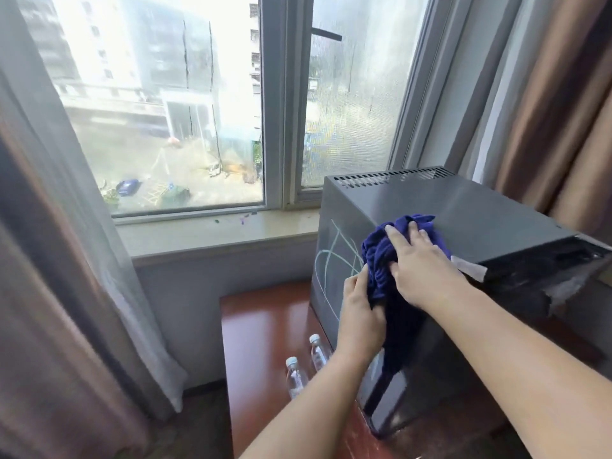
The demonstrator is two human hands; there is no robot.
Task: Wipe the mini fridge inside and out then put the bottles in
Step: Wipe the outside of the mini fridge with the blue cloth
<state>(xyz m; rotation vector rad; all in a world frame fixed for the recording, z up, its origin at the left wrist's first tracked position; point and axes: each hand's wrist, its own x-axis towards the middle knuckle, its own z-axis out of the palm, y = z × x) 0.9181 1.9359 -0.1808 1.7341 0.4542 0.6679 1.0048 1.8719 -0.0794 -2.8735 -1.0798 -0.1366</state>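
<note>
R hand (420, 260) spread flat on blue cloth (376, 251) atop mini fridge (470, 210), L hand (359, 313) gripping cloth's hanging part

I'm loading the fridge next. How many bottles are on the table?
2 bottles, both upright on the wooden table left of the mini fridge: the near bottle and the far bottle just behind it. The left forearm could hide more.

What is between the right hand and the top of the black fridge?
A bunched dark blue cloth, pressed by the right hand onto the mini fridge at its top edge, as the head view shows.
</note>
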